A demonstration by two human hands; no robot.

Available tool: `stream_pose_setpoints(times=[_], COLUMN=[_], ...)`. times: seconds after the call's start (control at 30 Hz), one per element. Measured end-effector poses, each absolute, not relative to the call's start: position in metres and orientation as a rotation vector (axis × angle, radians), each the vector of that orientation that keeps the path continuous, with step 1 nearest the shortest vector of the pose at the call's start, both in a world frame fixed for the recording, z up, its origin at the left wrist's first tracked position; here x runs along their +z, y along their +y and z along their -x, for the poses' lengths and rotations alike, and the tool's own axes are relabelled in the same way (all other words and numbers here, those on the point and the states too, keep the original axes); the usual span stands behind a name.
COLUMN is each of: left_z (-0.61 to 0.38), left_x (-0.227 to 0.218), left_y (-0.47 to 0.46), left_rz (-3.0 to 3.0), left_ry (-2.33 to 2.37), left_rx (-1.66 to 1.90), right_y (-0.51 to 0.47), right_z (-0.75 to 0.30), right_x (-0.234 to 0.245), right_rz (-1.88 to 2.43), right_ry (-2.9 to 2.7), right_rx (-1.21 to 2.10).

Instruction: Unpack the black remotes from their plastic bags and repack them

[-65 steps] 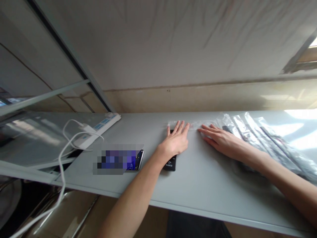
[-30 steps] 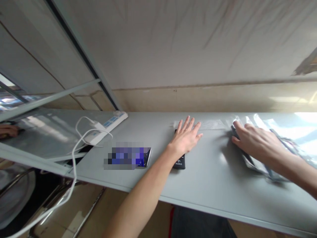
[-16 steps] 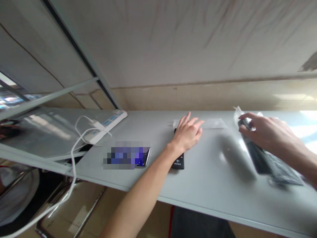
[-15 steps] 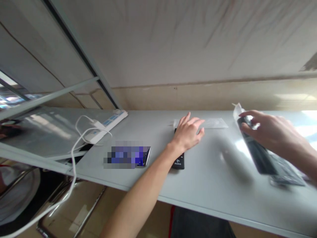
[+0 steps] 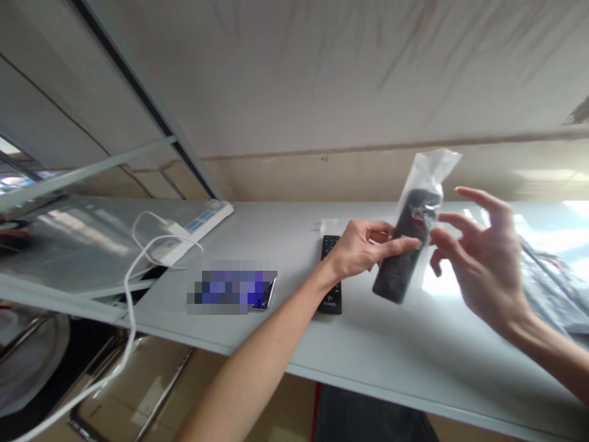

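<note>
My left hand is closed on a black remote control in a clear plastic bag, thumb across its front and the other fingers behind. The remote is tilted above the table, and the loose end of the bag sticks up past it. Just right of the bag is my right hand, its fingers spread; the thumb and a fingertip are at the bag's edge, and whether they touch it I cannot tell. A second black remote control lies on the table, partly hidden by my left wrist.
Several clear-bagged items lie at the right of the grey table. To the left are a phone, partly blurred out, and a white power strip with a white cable. A wall stands behind, a metal frame at left.
The bagged remote has come from the right to the middle, passing from my right hand to my left. My left hand has closed on it; the fingers of my right hand have spread.
</note>
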State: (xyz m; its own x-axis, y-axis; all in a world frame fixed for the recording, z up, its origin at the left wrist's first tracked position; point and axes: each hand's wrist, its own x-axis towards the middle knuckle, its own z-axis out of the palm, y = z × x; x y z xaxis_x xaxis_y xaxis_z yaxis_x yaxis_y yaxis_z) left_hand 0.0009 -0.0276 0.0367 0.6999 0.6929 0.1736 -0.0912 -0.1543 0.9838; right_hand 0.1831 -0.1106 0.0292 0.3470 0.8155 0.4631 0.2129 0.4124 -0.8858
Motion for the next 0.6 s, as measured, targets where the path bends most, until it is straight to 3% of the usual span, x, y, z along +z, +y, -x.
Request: stream_pose_setpoints(times=[0.13,0.23,0.33,0.53,0.6], left_z=[-0.005,-0.008,-0.007,-0.001,-0.001], left_x=[0.026,0.02,0.021,0.029,0.026], left_y=[-0.017,-0.011,-0.011,-0.016,-0.012], left_rz=[-1.401,-1.399,-1.445,-1.213,-1.042], left_ry=[0.523,0.455,0.503,0.502,0.546], left_rx=[1.08,1.143,1.144,0.979,1.086], right_y=[-0.104,-0.1,-0.095,-0.09,-0.092], right_z=[-0.184,-0.187,-0.195,-0.215,-0.216], right_x=[0.019,0.012,0.01,0.016,0.019], right_rz=[1.169,1.208,1.282,1.423,1.403], right_ry=[-1.257,-1.397,-1.439,-1.557,-1.551], right_rx=[0.959,1.144,0.985,0.166,0.145])
